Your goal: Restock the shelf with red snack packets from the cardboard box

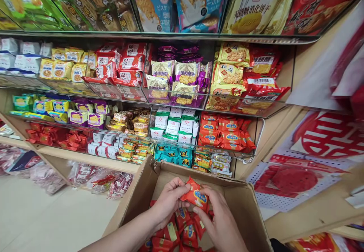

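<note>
Both hands hold one small orange-red snack packet (196, 195) over an open cardboard box (250, 214). My left hand (170, 200) pinches the packet's left end with closed fingers. The packet's lower right side rests in my right hand (220, 218), whose fingers curl round it. More red and orange packets (182, 231) lie in the bottom of the box beneath the hands.
Glass-fronted shelves (176, 100) of packaged snacks fill the view ahead; a bin of matching orange packets (224, 132) is at the lower right of the shelves. Bagged sweets (93, 180) lie on the floor at the left. Red paper decorations (327, 134) hang on the right wall.
</note>
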